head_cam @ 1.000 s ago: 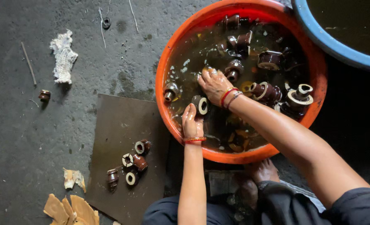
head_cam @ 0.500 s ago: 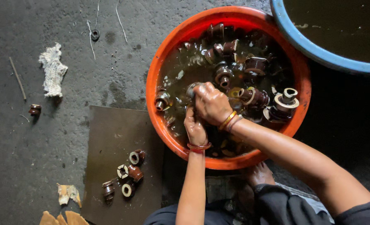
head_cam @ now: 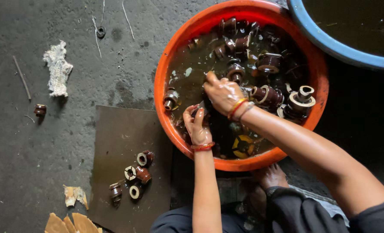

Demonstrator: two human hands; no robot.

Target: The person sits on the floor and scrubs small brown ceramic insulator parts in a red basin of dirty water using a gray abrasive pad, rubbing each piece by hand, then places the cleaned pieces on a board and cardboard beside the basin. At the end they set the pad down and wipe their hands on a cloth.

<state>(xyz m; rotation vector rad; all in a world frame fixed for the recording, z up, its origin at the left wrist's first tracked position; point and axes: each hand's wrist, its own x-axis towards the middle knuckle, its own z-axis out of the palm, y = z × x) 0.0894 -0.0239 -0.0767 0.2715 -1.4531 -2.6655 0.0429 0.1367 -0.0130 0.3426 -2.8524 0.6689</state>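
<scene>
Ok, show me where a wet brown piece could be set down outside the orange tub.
The dark board is bare above the four brown pieces, beside the orange tub. The concrete floor left of the board is bare too. Inside the tub it is crowded, with both hands, left hand and right hand, over the pieces.

Workshop floor: stained concrete (head_cam: 36,164), orange tub (head_cam: 166,69) of soaking brown ceramic insulators (head_cam: 267,62).
</scene>
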